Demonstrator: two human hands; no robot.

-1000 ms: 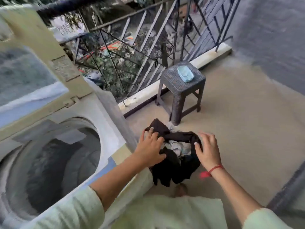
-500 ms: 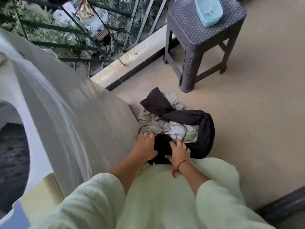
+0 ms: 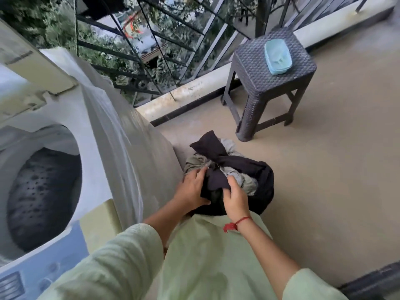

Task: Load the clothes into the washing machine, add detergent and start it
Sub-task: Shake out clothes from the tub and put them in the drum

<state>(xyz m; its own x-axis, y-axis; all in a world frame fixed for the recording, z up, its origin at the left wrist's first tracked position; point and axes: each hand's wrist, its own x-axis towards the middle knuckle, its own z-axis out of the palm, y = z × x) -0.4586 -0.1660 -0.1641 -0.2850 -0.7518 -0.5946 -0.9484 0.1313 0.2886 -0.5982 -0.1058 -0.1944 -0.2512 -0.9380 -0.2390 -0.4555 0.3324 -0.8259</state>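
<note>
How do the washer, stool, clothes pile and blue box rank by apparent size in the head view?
1. washer, though nearest the camera
2-3. stool and clothes pile: look alike, not ranked
4. blue box

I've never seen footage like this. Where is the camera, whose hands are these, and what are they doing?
There is no robot here. The camera is worn on a person's head and looks down at their own arms. The left hand and the right hand both grip a bundle of clothes lying on the balcony floor. To the left stands a top-loading washing machine with its lid raised. Further back, a light blue box rests on a dark woven stool beside the railing.
</note>
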